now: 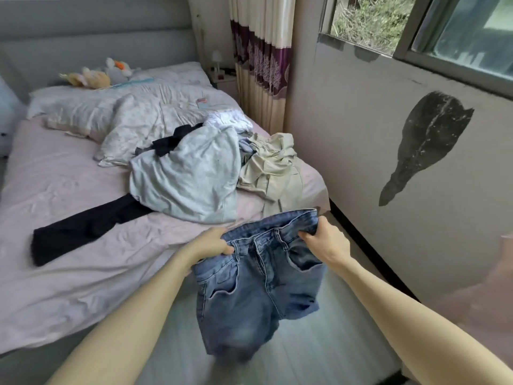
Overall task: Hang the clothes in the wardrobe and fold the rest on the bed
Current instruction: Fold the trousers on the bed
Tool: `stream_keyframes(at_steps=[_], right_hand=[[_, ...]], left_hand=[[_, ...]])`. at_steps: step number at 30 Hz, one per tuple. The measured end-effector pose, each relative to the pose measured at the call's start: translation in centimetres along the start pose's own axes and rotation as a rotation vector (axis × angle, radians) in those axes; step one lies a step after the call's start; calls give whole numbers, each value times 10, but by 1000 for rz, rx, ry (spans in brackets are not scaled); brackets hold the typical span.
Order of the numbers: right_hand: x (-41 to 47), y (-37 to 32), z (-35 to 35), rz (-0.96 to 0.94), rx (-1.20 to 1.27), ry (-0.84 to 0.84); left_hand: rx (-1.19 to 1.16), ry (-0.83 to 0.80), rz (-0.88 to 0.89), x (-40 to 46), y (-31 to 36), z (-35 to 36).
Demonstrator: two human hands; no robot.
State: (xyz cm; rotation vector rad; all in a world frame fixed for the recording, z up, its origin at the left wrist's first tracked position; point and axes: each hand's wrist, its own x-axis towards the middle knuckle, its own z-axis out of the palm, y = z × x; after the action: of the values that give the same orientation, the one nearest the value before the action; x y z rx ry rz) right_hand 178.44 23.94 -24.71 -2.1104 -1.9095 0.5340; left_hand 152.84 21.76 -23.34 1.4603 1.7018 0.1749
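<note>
Faded blue denim shorts (258, 284) hang past the bed's (69, 287) foot edge, waistband pinched by left hand (213, 243) and right hand (324, 243).

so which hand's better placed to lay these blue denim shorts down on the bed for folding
Probably the left hand: it grips the waistband of the blue denim shorts on the side toward the pink-sheeted bed. The right hand grips the waistband's far side, over the floor by the wall.
</note>
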Motion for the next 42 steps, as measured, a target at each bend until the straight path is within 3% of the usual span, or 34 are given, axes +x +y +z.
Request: stream_keyframes(at_steps=[4, 10, 14, 17, 21, 24, 28, 33, 38, 42], right_hand=[[-5, -45, -32, -95, 279, 249], [-10, -113, -77, -368, 733, 317], [-21, -163, -113, -534, 886, 222], [-39, -187, -124, -648, 922, 31], [-51, -194, -125, -782, 858, -151], [-47, -216, -116, -794, 727, -87], [-40, -256, -112, -859, 886, 76], [-41, -321, -106, -881, 1041, 14], [-56, -406, -94, -1011, 1050, -216], [-44, -451, -98, -945, 1190, -297]], left_hand=[[-363, 193, 41, -18, 30, -45], [-805, 345, 147, -53, 75, -116], [-931, 367, 245, -72, 104, -138], [-1039, 333, 293, -84, 120, -143], [-1077, 338, 323, -96, 120, -158], [-1078, 343, 376, -107, 107, -174], [-1049, 274, 489, -122, 72, -206], [-855, 659, 516, -133, -15, -252], [-1143, 460, 665, -155, -83, -275], [-1059, 717, 613, -170, -86, -317]])
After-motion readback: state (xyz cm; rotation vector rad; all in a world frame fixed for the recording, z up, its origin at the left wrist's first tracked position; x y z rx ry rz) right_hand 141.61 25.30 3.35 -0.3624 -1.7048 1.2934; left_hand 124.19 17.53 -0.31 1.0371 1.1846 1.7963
